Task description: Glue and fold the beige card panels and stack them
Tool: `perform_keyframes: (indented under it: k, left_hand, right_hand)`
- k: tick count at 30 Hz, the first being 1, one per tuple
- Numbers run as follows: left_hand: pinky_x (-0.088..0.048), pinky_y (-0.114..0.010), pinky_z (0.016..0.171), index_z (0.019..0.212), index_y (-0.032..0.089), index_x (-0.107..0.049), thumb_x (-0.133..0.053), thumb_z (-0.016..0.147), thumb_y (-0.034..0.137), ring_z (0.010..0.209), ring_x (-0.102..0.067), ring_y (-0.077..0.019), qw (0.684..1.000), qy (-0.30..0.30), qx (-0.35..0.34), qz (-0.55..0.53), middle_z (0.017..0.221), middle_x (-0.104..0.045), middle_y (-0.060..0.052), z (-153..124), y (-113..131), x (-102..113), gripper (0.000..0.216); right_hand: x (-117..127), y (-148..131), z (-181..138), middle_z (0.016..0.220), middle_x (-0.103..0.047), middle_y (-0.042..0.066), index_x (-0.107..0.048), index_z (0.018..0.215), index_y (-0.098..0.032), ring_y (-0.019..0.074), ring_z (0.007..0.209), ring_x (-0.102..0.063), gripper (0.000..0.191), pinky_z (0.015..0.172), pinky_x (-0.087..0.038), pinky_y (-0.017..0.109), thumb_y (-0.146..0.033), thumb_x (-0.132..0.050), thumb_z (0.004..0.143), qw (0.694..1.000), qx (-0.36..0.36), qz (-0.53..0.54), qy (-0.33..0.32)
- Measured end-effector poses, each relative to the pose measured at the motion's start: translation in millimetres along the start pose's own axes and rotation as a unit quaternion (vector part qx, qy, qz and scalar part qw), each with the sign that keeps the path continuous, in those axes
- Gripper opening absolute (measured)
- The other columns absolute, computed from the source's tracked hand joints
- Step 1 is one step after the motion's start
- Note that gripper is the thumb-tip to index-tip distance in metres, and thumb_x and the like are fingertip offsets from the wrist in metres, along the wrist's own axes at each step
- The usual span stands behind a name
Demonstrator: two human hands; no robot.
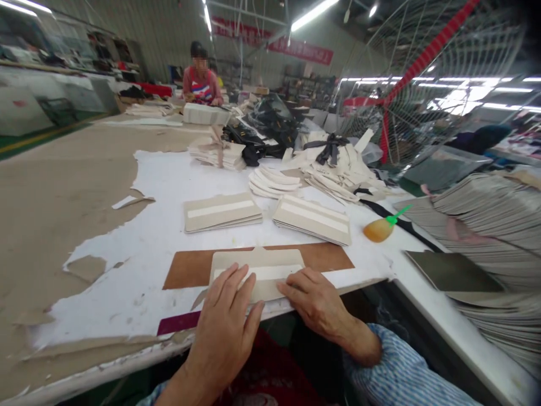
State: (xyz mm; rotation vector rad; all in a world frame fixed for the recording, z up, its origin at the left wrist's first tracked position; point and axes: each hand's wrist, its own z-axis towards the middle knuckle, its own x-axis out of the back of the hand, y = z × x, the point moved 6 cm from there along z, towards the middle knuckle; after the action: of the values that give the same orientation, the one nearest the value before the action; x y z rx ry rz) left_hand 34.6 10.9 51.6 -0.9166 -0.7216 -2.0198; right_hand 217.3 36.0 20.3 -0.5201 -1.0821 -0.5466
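My left hand (228,321) lies flat, fingers stretched out, on the near left part of a beige card piece (257,268) with a white strip across it. My right hand (315,299) presses on the card's right edge, fingers extended and close together. The card rests on a brown board (325,256) at the table's front edge. Neither hand grips anything.
Two stacks of similar striped cards (222,211) (313,219) lie beyond. An orange glue bottle with a green tip (380,228) sits to the right. A big pile of grey sheets (494,225) and a caged fan (422,84) stand at right. Another person (200,82) works at the far end.
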Motion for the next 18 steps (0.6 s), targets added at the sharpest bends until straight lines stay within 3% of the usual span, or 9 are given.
perform_keyframes:
  k: [5, 10, 12, 14, 15, 16, 18]
  left_hand:
    - [-0.053, -0.057, 0.107, 0.127, 0.012, -0.06, -0.058, 0.096, 0.033, 0.133, -0.053, -0.0357, 0.995, -0.072, -0.004, 0.069, 0.138, -0.063, -0.018, 4.1, -4.6, -32.8, 0.038]
    - [-0.054, -0.055, 0.104, 0.124, 0.011, -0.061, -0.057, 0.096, 0.036, 0.123, -0.06, -0.0338, 0.993, -0.084, -0.012, 0.077, 0.128, -0.068, -0.017, -0.2, -9.8, -43.8, 0.038]
    - [-0.054, -0.055, 0.103, 0.124, 0.011, -0.061, -0.056, 0.097, 0.037, 0.12, -0.061, -0.0334, 0.993, -0.083, -0.022, 0.078, 0.127, -0.068, -0.017, 0.2, -9.6, -44.9, 0.039]
    - [-0.053, -0.054, 0.102, 0.124, 0.011, -0.061, -0.054, 0.097, 0.038, 0.119, -0.061, -0.033, 0.994, -0.078, -0.032, 0.074, 0.127, -0.067, -0.017, 0.3, -9.9, -45.6, 0.039]
    - [-0.052, -0.054, 0.102, 0.124, 0.011, -0.061, -0.054, 0.097, 0.039, 0.118, -0.061, -0.033, 0.994, -0.071, -0.037, 0.072, 0.127, -0.067, -0.017, -0.3, -10.9, -45.9, 0.039]
    - [-0.051, -0.055, 0.101, 0.124, 0.012, -0.061, -0.053, 0.097, 0.039, 0.118, -0.061, -0.0334, 0.995, -0.065, -0.042, 0.07, 0.127, -0.068, -0.017, -1.9, -12.6, -47.2, 0.039]
    - [-0.049, -0.056, 0.101, 0.124, 0.013, -0.062, -0.052, 0.096, 0.039, 0.119, -0.06, -0.035, 0.995, -0.058, -0.056, 0.063, 0.127, -0.068, -0.017, -8.3, -19.1, -53.8, 0.039]
  right_hand:
    - [-0.4, 1.7, -0.3, 0.098, -0.064, 0.009, -0.066, 0.12, -0.016, 0.0242, 0.087, -0.05, 0.025, 0.074, -0.043, 0.039, -0.015, -0.051, 0.101, 0.999, -0.024, 0.013, -0.025]
    - [2.3, 1.4, -6.4, 0.105, -0.067, 0.009, -0.065, 0.122, -0.019, 0.0244, 0.094, -0.056, 0.024, 0.081, -0.049, 0.04, -0.023, -0.054, 0.102, 0.997, -0.028, 0.065, -0.042]
    - [13.0, 19.0, -17.0, 0.117, -0.068, 0.01, -0.061, 0.131, -0.021, 0.0254, 0.105, -0.058, 0.031, 0.092, -0.05, 0.043, -0.031, -0.057, 0.102, 0.994, -0.046, 0.096, -0.001]
    - [33.4, 63.4, -35.2, 0.128, -0.066, 0.012, -0.056, 0.138, -0.022, 0.026, 0.115, -0.059, 0.039, 0.098, -0.05, 0.044, -0.036, -0.058, 0.101, 0.979, -0.141, 0.103, 0.104]
    - [46.1, 94.9, -49.2, 0.13, -0.065, 0.012, -0.055, 0.139, -0.023, 0.0263, 0.117, -0.059, 0.041, 0.098, -0.05, 0.044, -0.036, -0.057, 0.1, 0.954, -0.222, 0.094, 0.176]
    - [58.9, 129.2, -66.9, 0.131, -0.064, 0.012, -0.055, 0.138, -0.023, 0.0267, 0.117, -0.06, 0.042, 0.097, -0.051, 0.044, -0.038, -0.057, 0.099, 0.91, -0.317, 0.084, 0.253]
    - [76.8, 193.6, -104.4, 0.133, -0.061, 0.014, -0.046, 0.144, -0.019, 0.0284, 0.12, -0.059, 0.057, 0.101, -0.05, 0.047, -0.041, -0.057, 0.093, 0.791, -0.491, 0.067, 0.36]
